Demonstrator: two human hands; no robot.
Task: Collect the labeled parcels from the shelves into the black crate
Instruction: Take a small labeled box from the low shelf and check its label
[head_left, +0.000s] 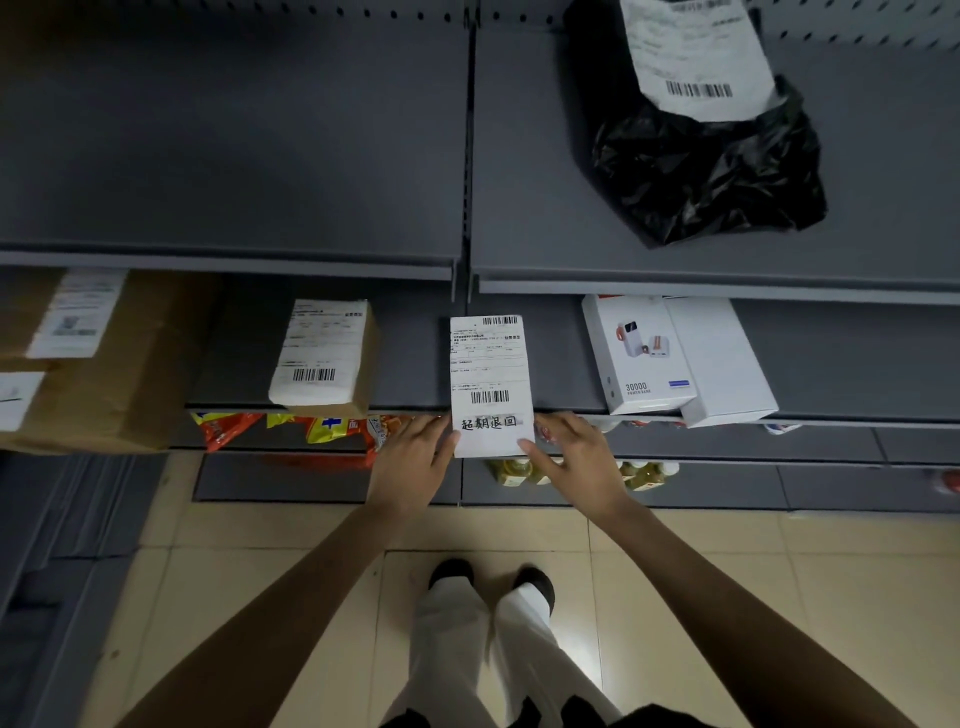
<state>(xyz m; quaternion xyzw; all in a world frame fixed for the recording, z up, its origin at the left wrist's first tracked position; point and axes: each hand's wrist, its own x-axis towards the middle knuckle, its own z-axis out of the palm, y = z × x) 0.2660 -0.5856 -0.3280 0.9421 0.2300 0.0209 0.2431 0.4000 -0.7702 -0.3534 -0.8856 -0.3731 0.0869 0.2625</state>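
A narrow parcel with a white shipping label (491, 379), barcodes and handwritten characters juts over the front edge of the middle shelf (857, 364). My left hand (413, 462) holds its lower left edge and my right hand (576, 457) holds its lower right corner, thumbs on top. Other labeled parcels: a small brown box (324, 353) to the left, a big cardboard box (104, 364) at far left, and a black plastic bag with a label (706, 156) on the upper shelf. No black crate is in sight.
Two white power-bank boxes (675, 358) lie right of the held parcel. Snack packets (291, 428) and bottles (519, 470) fill the lower shelves. The upper grey shelf (234, 156) overhangs. Beige floor tiles (779, 571) and my legs lie below.
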